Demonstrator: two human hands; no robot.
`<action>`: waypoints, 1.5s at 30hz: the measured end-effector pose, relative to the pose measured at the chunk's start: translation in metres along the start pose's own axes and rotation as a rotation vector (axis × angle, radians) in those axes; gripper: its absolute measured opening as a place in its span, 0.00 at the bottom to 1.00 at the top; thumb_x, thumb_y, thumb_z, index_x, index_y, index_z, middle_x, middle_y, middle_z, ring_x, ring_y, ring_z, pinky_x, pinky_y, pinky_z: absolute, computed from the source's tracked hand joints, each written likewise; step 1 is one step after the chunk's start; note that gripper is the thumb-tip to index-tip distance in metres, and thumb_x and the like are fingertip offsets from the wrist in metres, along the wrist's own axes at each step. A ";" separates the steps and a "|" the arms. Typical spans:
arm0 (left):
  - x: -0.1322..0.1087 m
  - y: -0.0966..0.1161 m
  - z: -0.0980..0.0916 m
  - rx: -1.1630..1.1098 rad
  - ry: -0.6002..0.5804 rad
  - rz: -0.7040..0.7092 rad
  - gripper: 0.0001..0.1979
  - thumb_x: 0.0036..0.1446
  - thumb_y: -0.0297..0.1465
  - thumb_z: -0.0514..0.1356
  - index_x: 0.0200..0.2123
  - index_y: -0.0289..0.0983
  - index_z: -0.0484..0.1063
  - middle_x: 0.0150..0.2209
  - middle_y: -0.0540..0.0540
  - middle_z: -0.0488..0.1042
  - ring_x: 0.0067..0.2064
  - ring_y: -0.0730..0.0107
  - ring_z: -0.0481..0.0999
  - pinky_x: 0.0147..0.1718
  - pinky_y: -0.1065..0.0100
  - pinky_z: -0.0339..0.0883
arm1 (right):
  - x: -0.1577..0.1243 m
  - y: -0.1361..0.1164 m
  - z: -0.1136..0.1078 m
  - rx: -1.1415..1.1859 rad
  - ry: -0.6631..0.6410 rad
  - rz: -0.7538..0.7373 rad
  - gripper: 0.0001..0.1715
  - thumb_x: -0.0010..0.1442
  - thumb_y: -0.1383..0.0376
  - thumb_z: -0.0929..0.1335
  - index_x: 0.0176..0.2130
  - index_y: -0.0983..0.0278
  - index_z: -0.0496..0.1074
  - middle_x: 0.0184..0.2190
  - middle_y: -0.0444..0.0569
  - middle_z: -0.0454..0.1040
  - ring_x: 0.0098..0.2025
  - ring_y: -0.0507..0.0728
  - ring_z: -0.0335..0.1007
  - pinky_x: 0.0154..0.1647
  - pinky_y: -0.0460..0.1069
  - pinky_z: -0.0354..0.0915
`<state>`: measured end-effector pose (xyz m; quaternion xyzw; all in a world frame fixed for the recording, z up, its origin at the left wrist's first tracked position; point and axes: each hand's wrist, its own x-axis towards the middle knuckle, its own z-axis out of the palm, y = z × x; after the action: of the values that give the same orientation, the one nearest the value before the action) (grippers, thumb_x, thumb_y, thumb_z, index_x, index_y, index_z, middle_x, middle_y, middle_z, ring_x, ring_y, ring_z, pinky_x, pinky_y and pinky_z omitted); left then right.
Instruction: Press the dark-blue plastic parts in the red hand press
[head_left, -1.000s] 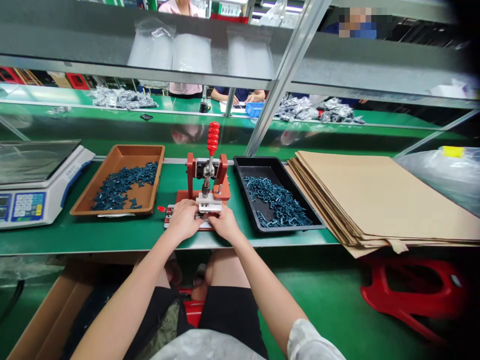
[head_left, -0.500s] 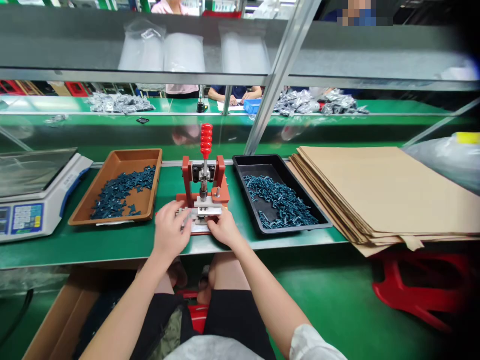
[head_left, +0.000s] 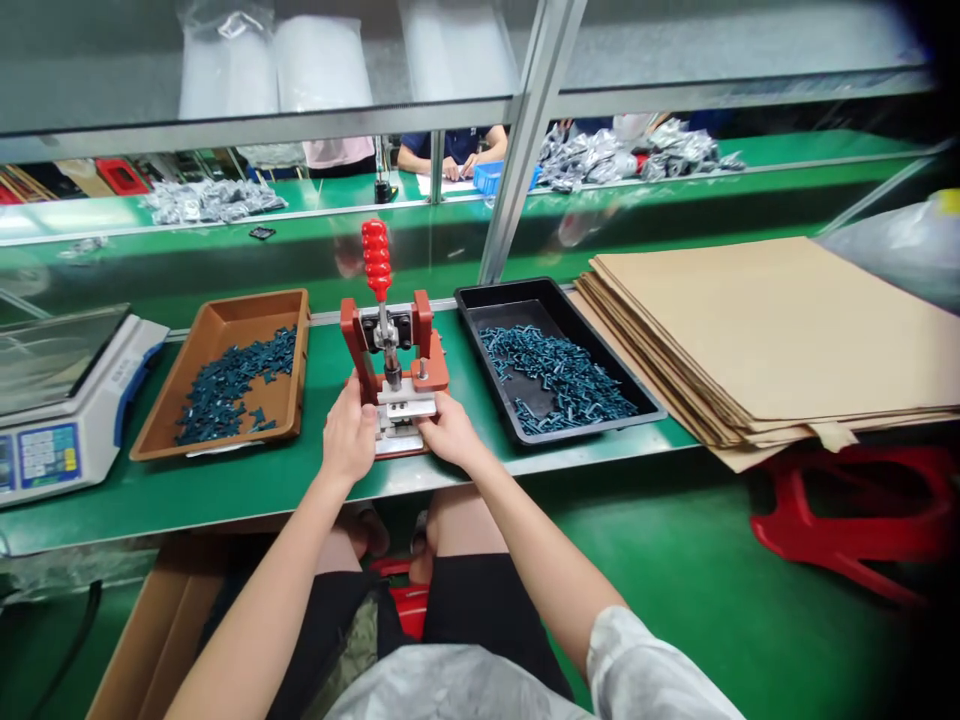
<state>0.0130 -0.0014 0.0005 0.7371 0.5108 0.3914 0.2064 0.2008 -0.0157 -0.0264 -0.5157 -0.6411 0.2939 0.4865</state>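
Note:
A small red hand press [head_left: 394,360] with an upright red ribbed handle [head_left: 376,258] stands on the green bench in front of me. My left hand [head_left: 348,437] curls against the press's left side, fingers closed on its base. My right hand [head_left: 445,432] rests at the right of the metal fixture plate [head_left: 401,420], fingers pinched at it; what they hold is hidden. A brown tray [head_left: 225,375] of small dark blue parts lies left of the press. A black tray [head_left: 551,360] with several more blue parts lies right of it.
A digital scale [head_left: 56,400] sits at far left. A stack of cardboard sheets [head_left: 772,340] overhangs the bench on the right, above a red stool [head_left: 855,510]. A slanted metal post [head_left: 517,150] rises behind the press. Other people's hands work at the far bench [head_left: 465,160].
My left hand slid from the front of the fixture to the press's left side. The camera tipped down, so everything sits slightly lower and leftward in view.

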 end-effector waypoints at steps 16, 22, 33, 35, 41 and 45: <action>0.086 0.138 -0.053 -0.514 0.212 0.307 0.29 0.67 0.41 0.56 0.68 0.44 0.53 0.62 0.37 0.67 0.57 0.59 0.74 0.56 0.55 0.70 | 0.009 0.006 -0.003 0.201 -0.167 0.152 0.18 0.56 0.66 0.69 0.47 0.64 0.78 0.47 0.49 0.81 0.50 0.62 0.77 0.56 0.56 0.69; 0.034 0.146 -0.039 -0.232 0.330 0.612 0.14 0.64 0.32 0.57 0.53 0.42 0.65 0.47 0.43 0.71 0.51 0.61 0.72 0.53 0.55 0.70 | 0.008 -0.009 -0.008 0.117 -0.165 0.124 0.19 0.53 0.73 0.66 0.44 0.65 0.79 0.43 0.49 0.82 0.47 0.62 0.77 0.52 0.55 0.71; 0.106 0.137 -0.047 -0.140 0.287 0.568 0.20 0.72 0.37 0.46 0.64 0.42 0.56 0.44 0.42 0.75 0.43 0.63 0.75 0.48 0.57 0.69 | 0.007 0.002 -0.002 -0.008 -0.121 0.158 0.14 0.58 0.71 0.65 0.42 0.63 0.78 0.42 0.49 0.81 0.47 0.61 0.76 0.52 0.54 0.69; 0.117 0.138 -0.052 -0.184 0.223 0.499 0.24 0.72 0.41 0.44 0.67 0.44 0.53 0.49 0.40 0.75 0.48 0.62 0.76 0.52 0.56 0.68 | 0.003 0.005 0.000 -0.014 -0.056 0.087 0.16 0.60 0.71 0.65 0.45 0.63 0.77 0.46 0.50 0.79 0.50 0.60 0.74 0.55 0.54 0.67; 0.054 0.079 -0.043 0.033 0.294 0.411 0.28 0.71 0.42 0.46 0.70 0.40 0.54 0.67 0.37 0.63 0.68 0.54 0.60 0.66 0.48 0.53 | -0.005 0.000 0.000 0.060 -0.017 -0.150 0.24 0.61 0.72 0.63 0.55 0.60 0.73 0.53 0.51 0.74 0.58 0.58 0.68 0.64 0.54 0.61; 0.006 0.006 -0.023 0.161 0.235 0.139 0.31 0.64 0.40 0.56 0.67 0.35 0.60 0.65 0.33 0.65 0.66 0.48 0.64 0.65 0.48 0.59 | -0.002 -0.006 0.000 0.035 -0.070 -0.084 0.25 0.58 0.73 0.65 0.54 0.59 0.74 0.55 0.50 0.74 0.59 0.60 0.68 0.64 0.57 0.62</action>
<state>-0.0010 -0.0007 0.0206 0.7339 0.5089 0.4462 0.0577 0.1981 -0.0198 -0.0216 -0.4692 -0.6736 0.3024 0.4844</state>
